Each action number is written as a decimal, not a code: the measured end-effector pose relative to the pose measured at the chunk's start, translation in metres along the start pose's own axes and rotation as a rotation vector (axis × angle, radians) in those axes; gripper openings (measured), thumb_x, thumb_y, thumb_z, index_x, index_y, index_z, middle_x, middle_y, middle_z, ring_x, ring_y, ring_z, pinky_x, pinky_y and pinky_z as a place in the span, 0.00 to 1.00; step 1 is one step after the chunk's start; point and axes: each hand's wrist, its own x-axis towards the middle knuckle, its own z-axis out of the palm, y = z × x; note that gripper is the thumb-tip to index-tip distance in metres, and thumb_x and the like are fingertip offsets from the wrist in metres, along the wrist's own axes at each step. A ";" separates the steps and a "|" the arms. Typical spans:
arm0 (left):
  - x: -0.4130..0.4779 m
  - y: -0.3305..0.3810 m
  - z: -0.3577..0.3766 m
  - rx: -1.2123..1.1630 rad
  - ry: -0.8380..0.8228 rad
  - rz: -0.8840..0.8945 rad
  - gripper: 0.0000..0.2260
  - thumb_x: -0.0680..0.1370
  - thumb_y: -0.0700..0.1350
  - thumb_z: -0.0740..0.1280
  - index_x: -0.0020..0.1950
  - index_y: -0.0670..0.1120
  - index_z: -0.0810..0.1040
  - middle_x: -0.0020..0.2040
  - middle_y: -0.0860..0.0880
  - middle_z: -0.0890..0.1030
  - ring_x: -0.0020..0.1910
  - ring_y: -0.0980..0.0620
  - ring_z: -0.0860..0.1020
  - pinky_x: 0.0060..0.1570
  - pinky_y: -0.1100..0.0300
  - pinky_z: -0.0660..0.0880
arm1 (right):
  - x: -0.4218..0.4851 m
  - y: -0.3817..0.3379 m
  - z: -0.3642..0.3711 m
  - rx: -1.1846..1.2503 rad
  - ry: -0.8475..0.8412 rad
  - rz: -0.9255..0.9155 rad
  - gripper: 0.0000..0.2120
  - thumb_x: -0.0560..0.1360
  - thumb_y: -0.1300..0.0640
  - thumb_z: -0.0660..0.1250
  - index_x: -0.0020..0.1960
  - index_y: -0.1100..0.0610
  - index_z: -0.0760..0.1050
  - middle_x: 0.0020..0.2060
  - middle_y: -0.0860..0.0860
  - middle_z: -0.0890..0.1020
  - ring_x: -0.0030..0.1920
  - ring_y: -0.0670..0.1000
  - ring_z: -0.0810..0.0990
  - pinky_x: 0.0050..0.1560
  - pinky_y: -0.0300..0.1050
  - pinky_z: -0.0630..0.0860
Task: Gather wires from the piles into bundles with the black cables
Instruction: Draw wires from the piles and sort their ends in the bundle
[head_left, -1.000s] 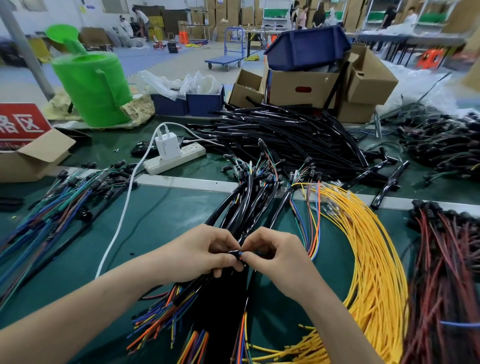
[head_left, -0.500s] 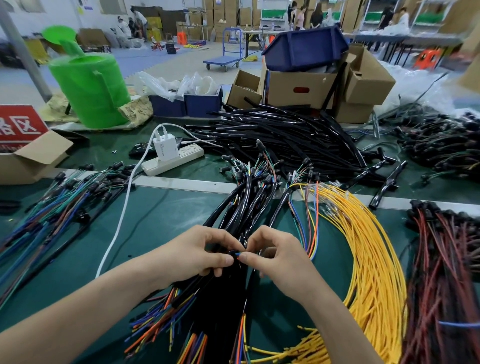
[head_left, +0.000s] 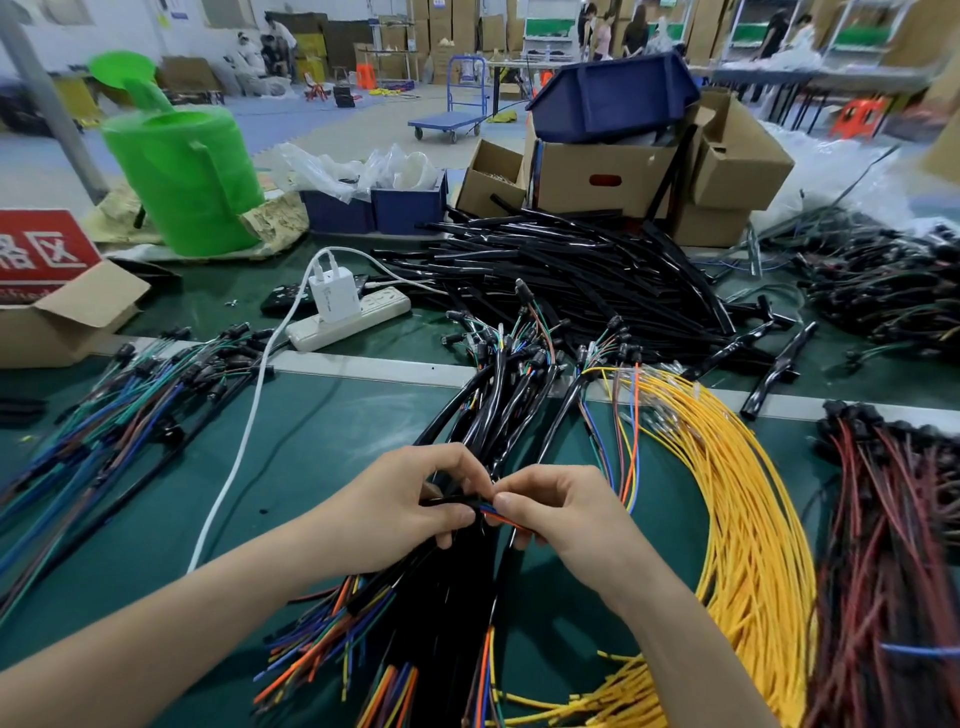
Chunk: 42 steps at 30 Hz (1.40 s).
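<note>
Wires (head_left: 492, 513), blue and orange, poke out of a black cable (head_left: 448, 500) over the middle of the near bench (head_left: 322, 441), and that is where we have both hands. Our left hand (head_left: 405, 512) curls round the cable's end, its fingers (head_left: 460, 515) closed on the sleeve. Our right hand (head_left: 569, 514) pinches the coloured wires, its fingers (head_left: 506, 501) tight on them just where they leave the cable. The two hands nearly touch.

Under them lies a heap of bundles (head_left: 498, 405), black sleeves with coloured ends fanning out toward us. Just right of it sweeps a big pile of yellow wires (head_left: 748, 519), and at the right edge we have a pile of red wires (head_left: 893, 545). To the left lie blue and green leads (head_left: 119, 415). Farther off we see a black cable heap (head_left: 571, 260), a white power strip (head_left: 353, 319) to its left, and a green watering can (head_left: 182, 176) at the far left.
</note>
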 end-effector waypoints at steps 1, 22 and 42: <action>-0.001 0.001 0.000 0.011 0.003 0.006 0.10 0.75 0.34 0.69 0.47 0.49 0.78 0.43 0.53 0.79 0.29 0.56 0.77 0.36 0.67 0.73 | 0.000 0.000 0.000 0.004 -0.003 0.002 0.05 0.75 0.66 0.68 0.46 0.62 0.82 0.30 0.46 0.82 0.27 0.43 0.75 0.31 0.30 0.70; 0.002 -0.003 -0.010 0.414 -0.093 0.092 0.05 0.75 0.50 0.70 0.48 0.52 0.83 0.22 0.55 0.74 0.24 0.59 0.74 0.32 0.73 0.68 | -0.002 -0.001 0.001 -0.278 0.031 -0.206 0.06 0.71 0.63 0.71 0.40 0.52 0.81 0.29 0.42 0.80 0.29 0.42 0.76 0.32 0.34 0.71; -0.001 0.010 -0.016 0.341 -0.162 0.100 0.10 0.77 0.46 0.67 0.35 0.48 0.78 0.25 0.60 0.76 0.23 0.60 0.72 0.27 0.73 0.65 | 0.000 -0.008 -0.002 -0.089 -0.180 -0.202 0.08 0.73 0.72 0.67 0.48 0.63 0.73 0.38 0.51 0.77 0.38 0.48 0.76 0.42 0.45 0.74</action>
